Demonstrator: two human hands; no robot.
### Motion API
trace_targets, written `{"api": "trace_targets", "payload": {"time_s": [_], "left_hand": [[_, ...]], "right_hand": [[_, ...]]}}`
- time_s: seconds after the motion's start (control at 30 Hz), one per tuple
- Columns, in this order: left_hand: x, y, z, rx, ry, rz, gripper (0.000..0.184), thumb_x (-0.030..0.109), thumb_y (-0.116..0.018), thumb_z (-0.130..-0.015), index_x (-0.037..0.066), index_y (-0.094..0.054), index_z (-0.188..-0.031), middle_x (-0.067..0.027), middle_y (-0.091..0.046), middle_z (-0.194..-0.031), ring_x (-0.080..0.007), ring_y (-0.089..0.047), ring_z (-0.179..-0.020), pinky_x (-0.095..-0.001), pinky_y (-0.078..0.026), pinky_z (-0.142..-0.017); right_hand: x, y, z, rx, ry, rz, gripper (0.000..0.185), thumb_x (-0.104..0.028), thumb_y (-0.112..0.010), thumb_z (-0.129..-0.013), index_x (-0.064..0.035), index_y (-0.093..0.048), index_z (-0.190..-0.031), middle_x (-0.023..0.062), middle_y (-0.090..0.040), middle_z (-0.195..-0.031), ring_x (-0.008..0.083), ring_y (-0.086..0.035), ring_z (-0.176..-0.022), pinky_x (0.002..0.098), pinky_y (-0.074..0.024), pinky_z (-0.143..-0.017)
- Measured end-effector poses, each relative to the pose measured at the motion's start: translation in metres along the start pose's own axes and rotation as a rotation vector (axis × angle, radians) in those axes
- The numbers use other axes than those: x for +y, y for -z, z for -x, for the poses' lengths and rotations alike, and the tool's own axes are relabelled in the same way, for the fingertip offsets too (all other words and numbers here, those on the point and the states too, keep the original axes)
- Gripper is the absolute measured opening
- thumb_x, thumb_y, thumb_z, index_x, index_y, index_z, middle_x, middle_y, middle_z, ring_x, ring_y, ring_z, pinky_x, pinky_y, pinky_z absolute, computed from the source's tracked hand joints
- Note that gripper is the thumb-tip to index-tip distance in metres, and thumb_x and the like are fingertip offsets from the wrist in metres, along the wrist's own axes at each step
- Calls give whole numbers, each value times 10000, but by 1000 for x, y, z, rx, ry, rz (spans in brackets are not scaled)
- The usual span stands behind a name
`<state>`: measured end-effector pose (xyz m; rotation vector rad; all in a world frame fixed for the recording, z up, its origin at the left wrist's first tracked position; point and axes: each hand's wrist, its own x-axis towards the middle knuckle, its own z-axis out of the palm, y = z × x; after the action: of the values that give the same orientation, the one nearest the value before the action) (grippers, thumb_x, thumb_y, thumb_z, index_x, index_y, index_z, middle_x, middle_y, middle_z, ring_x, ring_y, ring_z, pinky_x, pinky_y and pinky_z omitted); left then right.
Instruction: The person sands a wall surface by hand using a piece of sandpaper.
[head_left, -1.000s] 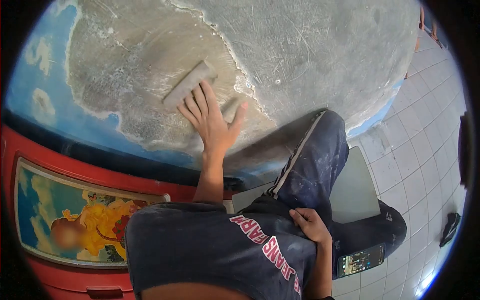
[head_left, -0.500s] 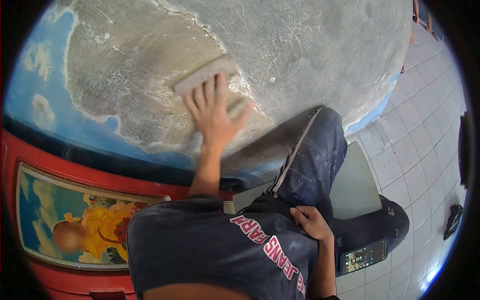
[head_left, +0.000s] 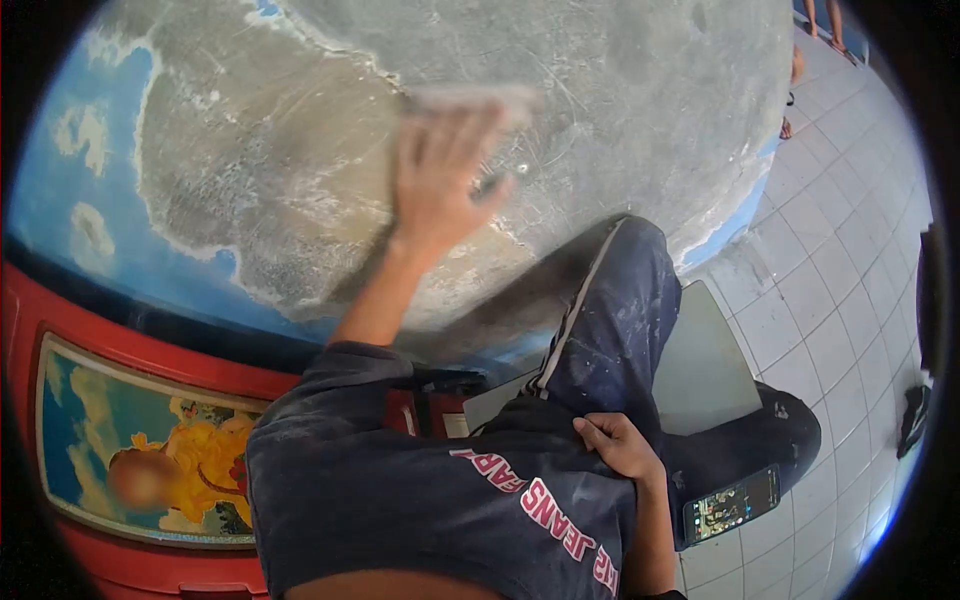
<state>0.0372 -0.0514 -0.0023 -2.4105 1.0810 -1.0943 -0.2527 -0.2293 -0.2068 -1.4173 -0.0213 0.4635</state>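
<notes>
A: Where is the block?
B: The pale block (head_left: 470, 97) is against the wall (head_left: 660, 90), on the grey part, its left end close to the crusted edge of the brownish patch (head_left: 300, 130). It is blurred.
A: And which hand has it?
B: The left hand (head_left: 445, 185). Its fingers are almost straight and slightly spread, lying on the block and holding it; the thumb stands apart to the side.
A: What does the right hand (head_left: 620, 447) do?
B: It rests in the lap on the dark shirt (head_left: 400, 490), with the fingers curled loosely. If there is something under them, I cannot tell.
A: Is any writing readable?
B: Yes, on the shirt, in pink letters with white edge. I read "JEANS" clearly, and above it "FAR", where a fold takes the rest. The lowest letters I cannot read surely.
A: And the phone (head_left: 735, 505)?
B: It lies on the leg, near the right forearm. The screen is lit with a colourful picture and small icons, but its text is too small. No brand can be read there.
A: What is at the left?
B: A red cabinet (head_left: 150, 350), bearing a picture (head_left: 90, 430) of a figure in yellow.
</notes>
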Motion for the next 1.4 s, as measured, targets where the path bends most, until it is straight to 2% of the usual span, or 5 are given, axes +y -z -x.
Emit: {"api": "trace_targets", "payload": {"time_s": [0.1, 0.4, 0.67, 0.97, 1.4], "left_hand": [[-52, 33, -42, 566, 82, -115, 692, 581, -582, -891, 222, -464, -1470, -70, -472, -1475, -294, -344, -1397, -577, -187, -1135], [-6, -5, -25, 586, 75, -149, 349, 496, -664, -852, 222, -743, -1053, -34, -562, -1201, -286, -454, -1163, -519, -255, -1085], [-30, 18, -38, 620, 114, -215, 265, 494, -675, -850, 230, -674, -875, -45, -526, -1429, -295, -426, -1373, -604, -113, -1151], [-26, 8, -8, 587, 227, -85, 378, 468, -609, -895, 188, -676, -1138, -57, -497, -1470, -311, -373, -1422, -633, 97, -1156], [-13, -7, 33, 462, 331, -169, 483, 327, -445, -933, 158, -592, -1362, -123, -396, -1555, -390, -184, -1494, -624, 34, -1166]], "right_hand": [[0, -4, 0, -15, -23, -18, 421, -302, -586, -1006, 15, -592, -729, -8, -469, -615, 77, -411, -610, 295, -376, -564], [-4, 2, 1, -1, -34, -13, 435, -324, -578, -1006, 24, -609, -748, 2, -485, -612, 91, -432, -612, 303, -380, -572], [-8, 3, -1, -12, -3, -31, 476, -354, -557, -1021, -25, -551, -677, -53, -437, -596, 49, -380, -589, 266, -328, -545], [-3, 4, 2, -14, -20, -61, 460, -343, -571, -1007, 27, -601, -736, -2, -488, -615, 99, -435, -607, 307, -385, -577], [-2, 3, 3, 15, -29, -20, 437, -317, -596, -990, 9, -591, -700, 35, -499, -595, 110, -450, -586, 307, -385, -566]]}}
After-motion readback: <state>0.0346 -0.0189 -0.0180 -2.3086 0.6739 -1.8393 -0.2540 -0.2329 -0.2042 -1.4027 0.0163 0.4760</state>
